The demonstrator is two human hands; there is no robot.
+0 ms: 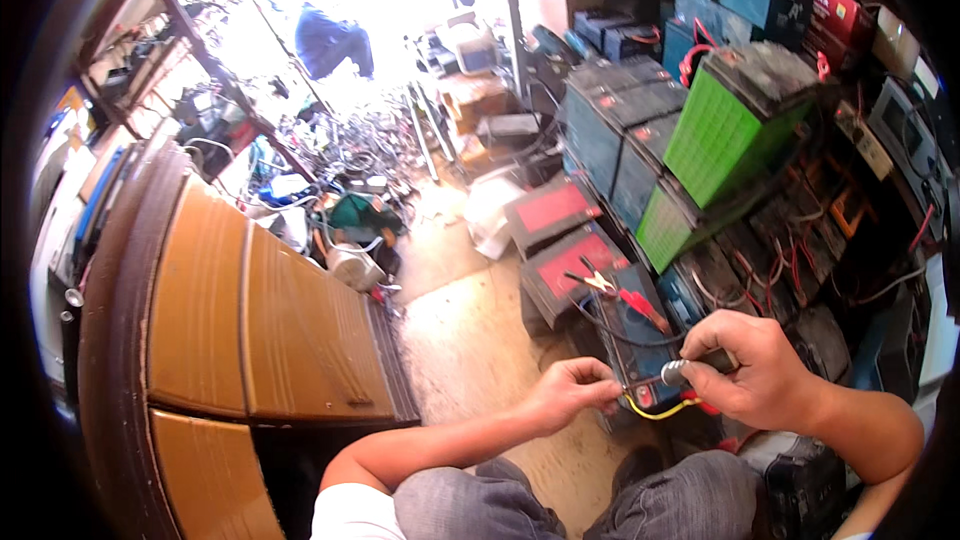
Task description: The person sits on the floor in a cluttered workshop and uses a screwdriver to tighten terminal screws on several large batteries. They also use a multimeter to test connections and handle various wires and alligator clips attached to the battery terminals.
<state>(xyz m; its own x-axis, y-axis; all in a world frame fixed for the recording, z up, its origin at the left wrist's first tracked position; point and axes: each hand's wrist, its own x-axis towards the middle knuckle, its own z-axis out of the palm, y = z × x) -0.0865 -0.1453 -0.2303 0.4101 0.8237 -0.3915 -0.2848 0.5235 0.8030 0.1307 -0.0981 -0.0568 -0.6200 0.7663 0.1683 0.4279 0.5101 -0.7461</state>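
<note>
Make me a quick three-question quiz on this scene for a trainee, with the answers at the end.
1. Multiple choice: what colour is the wire curving below the tool? A) white B) yellow C) blue
2. True or false: the right hand is empty.
3. Short answer: on which side of the person does the brown cabinet stand?

Key:
1. B, yellow.
2. False; it grips the tool.
3. The left.

On flr (450, 340): cab. (310, 320) at L edge, batts (593, 130) along R edge, 1 batt (730, 125) stacked atop others; scrap heap (345, 155) nr far L corner, person (328, 42) behind it.
</note>
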